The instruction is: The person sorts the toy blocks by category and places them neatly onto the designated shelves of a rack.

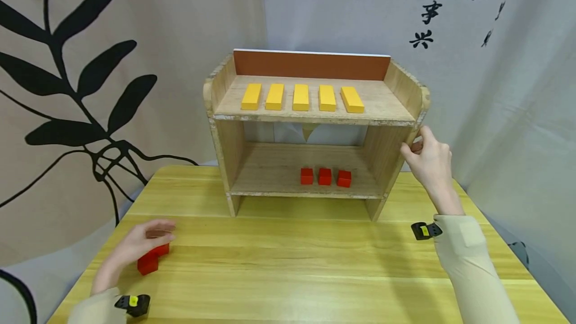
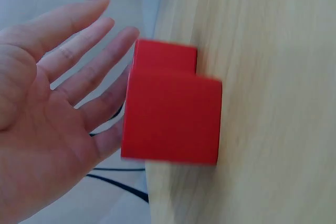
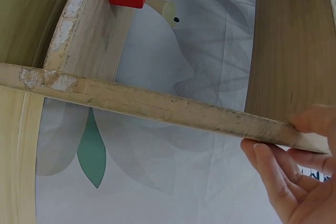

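My left hand is over the left side of the table, its fingers loosely extended beside and above two red blocks. In the left wrist view the palm faces the nearer red block, and nothing is gripped; the other red block shows behind it. A two-tier wooden shelf stands upright toward the back of the table. My right hand pinches the front edge of its right side panel, just below the upper board, thumb on one face and fingers on the other.
Several yellow blocks lie in a row on the upper board. Three red cubes sit on the lower board, right of centre. The shelf stands on a light wooden table. Printed curtains hang behind.
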`<state>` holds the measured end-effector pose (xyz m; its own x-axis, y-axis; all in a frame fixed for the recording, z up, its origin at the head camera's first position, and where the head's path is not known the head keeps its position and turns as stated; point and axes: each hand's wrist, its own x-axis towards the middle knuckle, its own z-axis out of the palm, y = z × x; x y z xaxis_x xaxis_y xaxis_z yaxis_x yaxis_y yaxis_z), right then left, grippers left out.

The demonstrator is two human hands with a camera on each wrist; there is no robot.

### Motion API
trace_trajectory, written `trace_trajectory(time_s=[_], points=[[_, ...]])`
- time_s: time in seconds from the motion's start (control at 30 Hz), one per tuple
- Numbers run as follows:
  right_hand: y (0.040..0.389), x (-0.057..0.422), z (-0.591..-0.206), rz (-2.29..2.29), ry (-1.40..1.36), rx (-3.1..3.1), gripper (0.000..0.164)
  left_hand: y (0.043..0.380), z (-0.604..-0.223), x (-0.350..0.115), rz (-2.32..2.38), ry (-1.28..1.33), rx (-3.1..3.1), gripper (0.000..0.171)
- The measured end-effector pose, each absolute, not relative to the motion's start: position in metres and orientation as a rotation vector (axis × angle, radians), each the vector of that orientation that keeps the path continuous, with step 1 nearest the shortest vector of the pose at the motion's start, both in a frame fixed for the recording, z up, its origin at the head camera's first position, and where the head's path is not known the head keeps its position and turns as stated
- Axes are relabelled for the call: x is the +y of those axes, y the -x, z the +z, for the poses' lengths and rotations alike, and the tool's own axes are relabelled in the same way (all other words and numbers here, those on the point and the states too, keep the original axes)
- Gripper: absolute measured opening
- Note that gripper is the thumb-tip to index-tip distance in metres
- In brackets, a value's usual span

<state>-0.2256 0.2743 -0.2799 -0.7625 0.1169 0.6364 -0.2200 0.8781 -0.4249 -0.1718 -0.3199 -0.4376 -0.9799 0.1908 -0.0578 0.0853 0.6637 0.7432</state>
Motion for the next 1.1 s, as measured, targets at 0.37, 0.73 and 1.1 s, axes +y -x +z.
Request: trace_trajectory(time_s=[0.37, 0.73, 1.1], points=[[0.227, 0.274, -0.279, 0.645, -0.073, -2.357, 0.022, 0.164, -0.439, -0.338, 1.030, -0.131, 2.739, 0.057], [0.226, 0.274, -0.279, 0.649, -0.056, -2.372, 0.022, 0.167, -0.439, -0.333, 1.027, -0.067, 2.751, 0.050], [0.226, 0.274, -0.279, 0.646, -0.054, -2.376, 0.023, 0.171, -0.434, -0.320, 0.984, -0.099, 2.770, 0.044]])
